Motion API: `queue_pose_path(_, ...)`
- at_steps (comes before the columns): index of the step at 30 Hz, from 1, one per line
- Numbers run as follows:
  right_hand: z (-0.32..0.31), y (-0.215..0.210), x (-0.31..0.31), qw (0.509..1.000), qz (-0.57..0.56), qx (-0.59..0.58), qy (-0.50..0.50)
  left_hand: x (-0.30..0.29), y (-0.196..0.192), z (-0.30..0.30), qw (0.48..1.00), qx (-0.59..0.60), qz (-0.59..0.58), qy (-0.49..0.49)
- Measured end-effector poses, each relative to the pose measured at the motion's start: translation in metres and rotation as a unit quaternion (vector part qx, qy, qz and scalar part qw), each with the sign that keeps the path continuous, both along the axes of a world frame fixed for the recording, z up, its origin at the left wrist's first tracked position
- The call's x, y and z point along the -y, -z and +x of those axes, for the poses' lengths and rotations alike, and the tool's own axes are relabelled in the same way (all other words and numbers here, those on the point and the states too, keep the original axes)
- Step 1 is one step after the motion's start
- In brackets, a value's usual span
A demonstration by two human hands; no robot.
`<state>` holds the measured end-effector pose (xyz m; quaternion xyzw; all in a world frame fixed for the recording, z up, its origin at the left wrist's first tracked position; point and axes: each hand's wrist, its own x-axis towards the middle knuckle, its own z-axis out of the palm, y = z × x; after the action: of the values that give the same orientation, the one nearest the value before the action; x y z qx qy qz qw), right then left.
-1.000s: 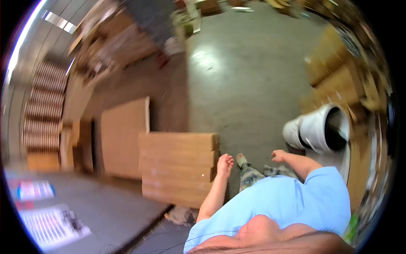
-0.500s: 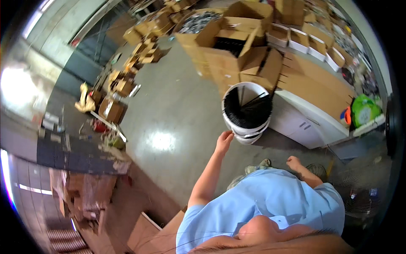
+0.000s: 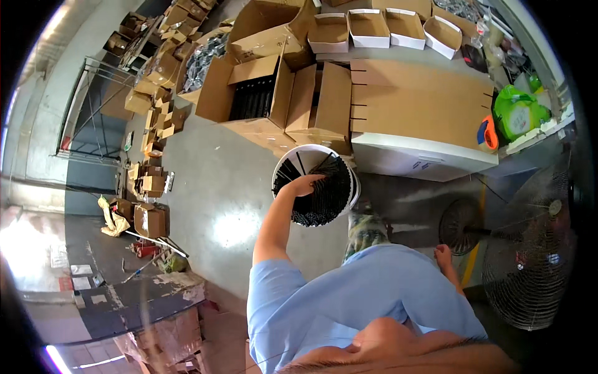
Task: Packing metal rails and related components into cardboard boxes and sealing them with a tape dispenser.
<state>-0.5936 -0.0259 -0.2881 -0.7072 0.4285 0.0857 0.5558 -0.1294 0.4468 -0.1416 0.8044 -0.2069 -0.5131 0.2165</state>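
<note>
On floor: white bucket (image 3: 350, 163) packed with black rods (image 3: 324, 193).

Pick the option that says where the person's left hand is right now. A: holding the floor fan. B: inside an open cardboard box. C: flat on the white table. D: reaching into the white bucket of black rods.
D: the left hand reaches over the rim of the white bucket onto the black rods that fill it, away from the table, fan and boxes.
</note>
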Motion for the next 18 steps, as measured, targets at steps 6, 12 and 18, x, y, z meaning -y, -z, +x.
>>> queue_pose_path(6,0.016,0.009,0.0,0.976,-0.096,-0.025,-0.194,0.004,0.029,-0.019,0.935,0.284,0.034,0.211)
queue_pose_path(12,0.145,-0.02,0.002,0.995,-0.008,-0.004,-0.099,-0.028,0.06,-0.007,0.945,0.272,-0.091,0.158)
queue_pose_path(18,0.229,-0.058,-0.004,0.973,-0.102,0.017,-0.207,-0.007,0.044,0.016,0.948,0.245,-0.161,-0.123)
